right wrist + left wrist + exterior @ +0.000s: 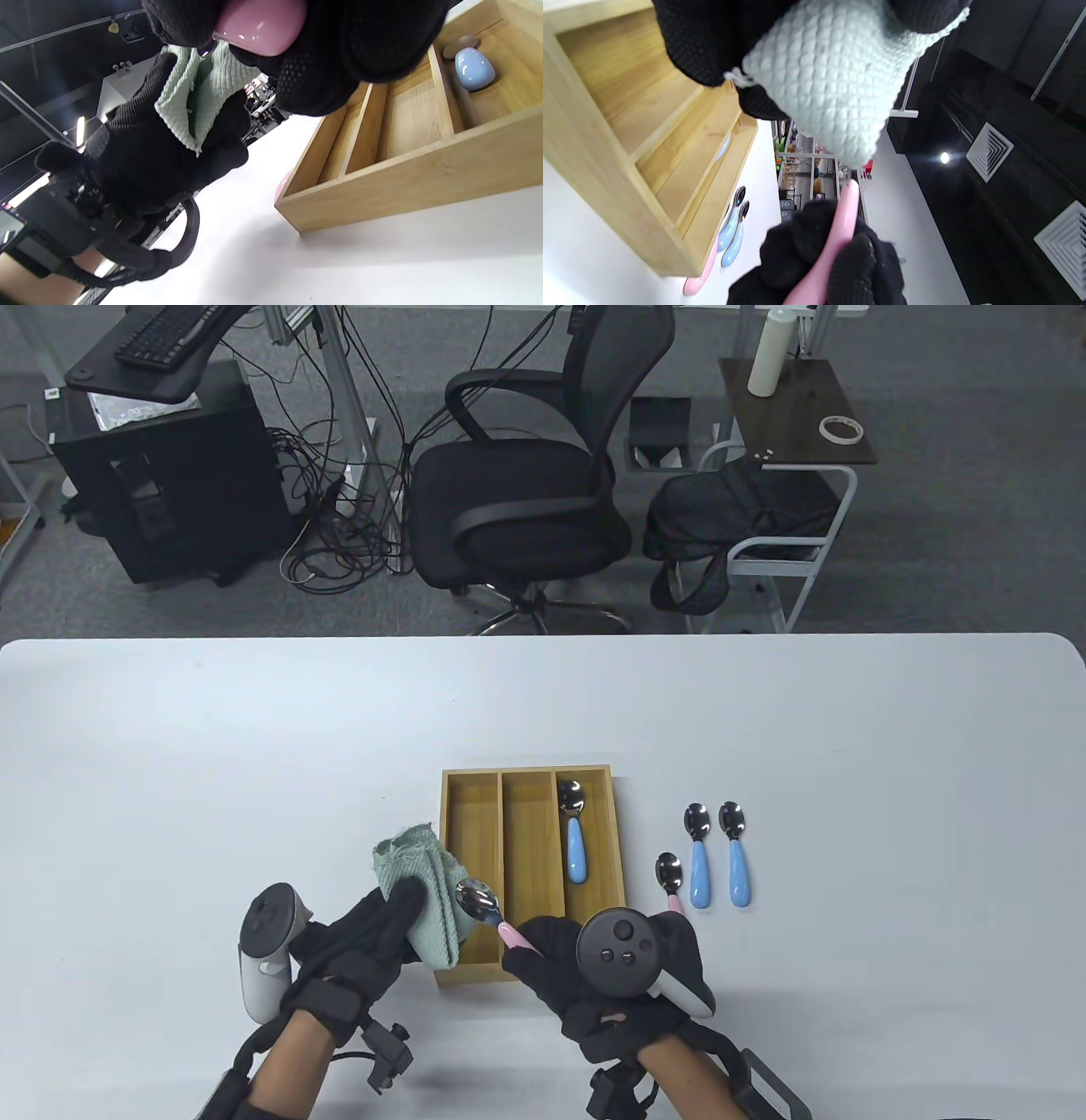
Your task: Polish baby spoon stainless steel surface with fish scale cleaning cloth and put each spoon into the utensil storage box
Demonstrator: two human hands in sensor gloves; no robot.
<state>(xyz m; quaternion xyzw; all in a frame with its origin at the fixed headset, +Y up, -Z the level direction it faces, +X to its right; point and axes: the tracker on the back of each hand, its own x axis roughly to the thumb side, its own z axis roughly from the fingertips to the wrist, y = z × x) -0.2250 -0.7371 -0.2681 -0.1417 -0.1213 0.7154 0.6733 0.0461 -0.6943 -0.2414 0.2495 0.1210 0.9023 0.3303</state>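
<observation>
Landmark: utensil storage box [458, 848], a wooden tray with three long compartments; every place below is given from it.
Table: white table [212, 746] carries the box and the spoons waiting to be polished.
Left hand: left hand [369, 937], at the box's near left corner, fingers curled round the cleaning cloth [420, 891]; the green cloth is bunched and folded over the fingers.
Right hand: right hand [594, 976], at the box's near edge, fingers closed on the pink handle of the pink spoon [492, 912].
Spoon in work: held in the air above the box's near left compartment, bowl just beside the cloth; contact cannot be confirmed.
Stored spoon: blue spoon [575, 831] lies in the right compartment, bowl toward the far end.
Waiting spoons: two blue spoons [717, 857] and a second pink spoon [670, 881] lie on the table right of the box.
Procedure: judged best to keep the handle grip firm, wrap the cloth fold round the steel bowl, and rub both faces and the neck before storing.
Caution: a loose handle grip would probably let the spoon twist under the cloth.
Markings: no brand, label or writing is legible on any item.
</observation>
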